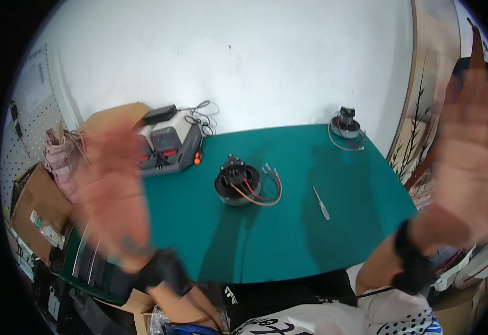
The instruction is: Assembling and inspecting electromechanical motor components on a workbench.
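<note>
Both of my hands are raised above the table and blurred by motion. My left hand [115, 192] is up at the left with its fingers stretched out, holding nothing. At the far right, my right hand [473, 156] is also lifted, fingers extended and nothing in it. Between them, a round black-and-grey motor [237, 187] with red and orange-brown wires lies on the green tabletop [277, 245]; its wires end in metal connectors. A small screwdriver [321, 204] with a clear handle lies to its right. A similar motor [345, 126] sits at the table's far right corner.
A grey-and-white device [171, 142] with red parts, a black box and a coiled cable stands at the back left. Beside it is an orange-handled tool [198, 158]. Cardboard [41, 215] and a pink shoe [59, 153] are left of the table. A white wall [244, 72] rises behind.
</note>
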`<state>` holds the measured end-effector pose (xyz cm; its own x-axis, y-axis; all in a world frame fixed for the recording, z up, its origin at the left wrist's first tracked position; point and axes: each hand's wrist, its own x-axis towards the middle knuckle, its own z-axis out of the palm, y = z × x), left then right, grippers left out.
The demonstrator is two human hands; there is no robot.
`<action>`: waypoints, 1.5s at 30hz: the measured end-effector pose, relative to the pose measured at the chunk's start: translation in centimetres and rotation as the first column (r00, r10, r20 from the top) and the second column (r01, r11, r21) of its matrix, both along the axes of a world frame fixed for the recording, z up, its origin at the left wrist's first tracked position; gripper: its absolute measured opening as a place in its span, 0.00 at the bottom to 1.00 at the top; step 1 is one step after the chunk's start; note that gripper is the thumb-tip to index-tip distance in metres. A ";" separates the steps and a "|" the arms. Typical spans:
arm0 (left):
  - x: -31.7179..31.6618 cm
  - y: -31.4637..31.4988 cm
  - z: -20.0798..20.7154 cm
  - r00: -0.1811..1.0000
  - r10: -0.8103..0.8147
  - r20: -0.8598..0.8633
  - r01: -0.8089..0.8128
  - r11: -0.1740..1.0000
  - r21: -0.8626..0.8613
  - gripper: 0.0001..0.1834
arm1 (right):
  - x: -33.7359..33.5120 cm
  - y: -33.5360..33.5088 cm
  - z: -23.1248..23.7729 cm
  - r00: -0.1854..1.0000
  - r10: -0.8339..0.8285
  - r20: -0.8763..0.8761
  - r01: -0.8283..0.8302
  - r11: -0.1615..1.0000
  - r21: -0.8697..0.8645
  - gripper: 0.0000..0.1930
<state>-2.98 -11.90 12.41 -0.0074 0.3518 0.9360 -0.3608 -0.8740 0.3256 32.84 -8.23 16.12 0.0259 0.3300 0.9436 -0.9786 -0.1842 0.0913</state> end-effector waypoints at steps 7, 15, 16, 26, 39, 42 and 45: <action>-0.9 14.4 -17.5 0.875 0.396 -0.278 -0.407 0.294 -0.865 0.20 | -9.7 10.2 -15.8 -0.047 -0.523 0.851 0.668 0.617 0.415 0.10; -2.4 14.9 -19.7 0.867 0.437 -0.240 -0.429 0.407 -0.807 0.26 | -13.4 10.1 -20.5 -0.412 -0.768 0.490 0.362 0.355 0.862 0.15; -2.3 14.8 -20.2 0.878 0.396 -0.269 -0.423 0.379 -0.823 0.27 | -13.2 10.5 -21.0 -0.416 -0.769 0.484 0.346 0.358 0.867 0.15; -2.9 13.6 -18.7 0.958 0.284 -0.033 -0.120 0.295 -0.948 0.24 | -13.1 13.0 -23.2 -0.610 -0.749 0.259 0.397 -0.005 0.918 0.43; -2.5 14.0 -19.8 0.962 0.245 -0.117 -0.208 0.386 -0.899 0.20 | -14.0 13.8 -24.3 -0.510 -0.594 0.622 0.611 0.259 0.748 0.38; -1.4 12.9 -18.6 0.959 0.232 -0.162 -0.247 0.408 -0.879 0.18 | -12.8 14.1 -24.2 -0.381 -0.583 0.717 0.738 0.275 0.616 0.28; 0.0 12.4 -17.7 0.945 0.229 -0.235 -0.316 0.445 -0.838 0.21 | -11.7 14.9 -23.6 -0.293 -0.475 0.830 0.795 0.362 0.488 0.24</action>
<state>-2.94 0.54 -5.29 -0.2001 0.9652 0.1681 -0.0931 -0.1895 0.9775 21.15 6.63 -7.46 -0.2474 0.8638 0.4390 0.0916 0.4719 -0.8769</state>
